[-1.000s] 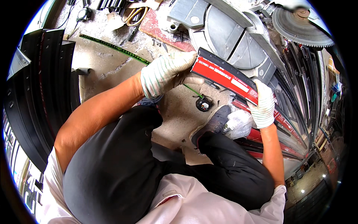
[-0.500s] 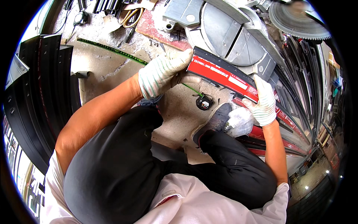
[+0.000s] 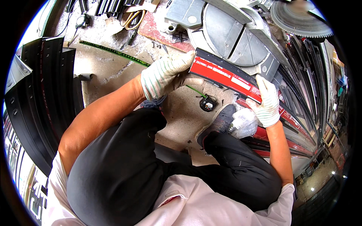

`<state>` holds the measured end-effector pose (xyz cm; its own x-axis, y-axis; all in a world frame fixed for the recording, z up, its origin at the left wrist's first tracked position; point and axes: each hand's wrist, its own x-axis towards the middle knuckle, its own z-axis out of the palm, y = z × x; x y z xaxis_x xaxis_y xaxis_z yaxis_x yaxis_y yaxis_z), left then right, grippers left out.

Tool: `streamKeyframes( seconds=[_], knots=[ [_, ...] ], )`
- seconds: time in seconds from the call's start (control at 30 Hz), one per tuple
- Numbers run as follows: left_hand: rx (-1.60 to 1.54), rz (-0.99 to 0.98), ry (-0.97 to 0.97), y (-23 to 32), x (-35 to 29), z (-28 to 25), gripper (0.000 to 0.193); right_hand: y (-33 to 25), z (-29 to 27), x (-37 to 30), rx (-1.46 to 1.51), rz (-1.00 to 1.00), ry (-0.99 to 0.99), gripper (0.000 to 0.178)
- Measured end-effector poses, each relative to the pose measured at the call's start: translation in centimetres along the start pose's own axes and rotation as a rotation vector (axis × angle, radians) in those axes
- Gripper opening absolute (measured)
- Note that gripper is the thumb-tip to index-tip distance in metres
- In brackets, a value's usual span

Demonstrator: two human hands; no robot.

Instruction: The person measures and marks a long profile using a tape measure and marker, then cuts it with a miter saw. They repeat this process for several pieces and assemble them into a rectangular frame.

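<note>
A short length of black metal profile [image 3: 222,75], its face covered by red printed film, is held up between my two gloved hands. My left hand [image 3: 164,77] is closed on its left end with the thumb along the top, and my right hand [image 3: 266,104] grips its right end. Below the profile a black tape measure [image 3: 207,103] lies on the floor. Its green blade [image 3: 113,53] runs out to the upper left, partly hidden behind my left hand. My left fingertips are partly out of sight.
Ahead stands a grey metal saw table [image 3: 222,34], with a round toothed saw blade [image 3: 298,19] at upper right. Long black profiles [image 3: 41,94] stand at left. More bars [image 3: 301,75] fan out at right. A clear plastic bag [image 3: 244,123] lies near my shoe [image 3: 218,122].
The whole view has shifted very slightly. Both hands keep the same hold on the profile, and nothing has been let go.
</note>
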<state>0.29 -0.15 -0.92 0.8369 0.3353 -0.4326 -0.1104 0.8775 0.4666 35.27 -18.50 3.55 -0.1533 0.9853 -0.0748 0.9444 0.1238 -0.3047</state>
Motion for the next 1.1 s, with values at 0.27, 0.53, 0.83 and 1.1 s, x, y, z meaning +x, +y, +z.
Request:
streamKeyframes(
  seconds=[0.27, 0.53, 0.83, 1.1],
  knots=[
    [-0.07, -0.021, 0.001, 0.18, -0.01, 0.28, 0.047, -0.12, -0.03, 0.18, 0.007, 0.022, 0.0, 0.09],
    [-0.014, -0.043, 0.062, -0.04, 0.15, 0.23, 0.05, -0.04, 0.32, 0.18, 0.006, 0.003, 0.035, 0.089],
    [-0.016, -0.047, 0.088, -0.23, 0.03, -0.15, 0.049, -0.47, 0.33, 0.3, 0.039, 0.018, 0.056, 0.086],
    [-0.039, -0.033, 0.085, -0.05, 0.3, 0.14, 0.049, -0.36, 0.43, 0.23, 0.045, 0.018, 0.062, 0.086]
  ],
)
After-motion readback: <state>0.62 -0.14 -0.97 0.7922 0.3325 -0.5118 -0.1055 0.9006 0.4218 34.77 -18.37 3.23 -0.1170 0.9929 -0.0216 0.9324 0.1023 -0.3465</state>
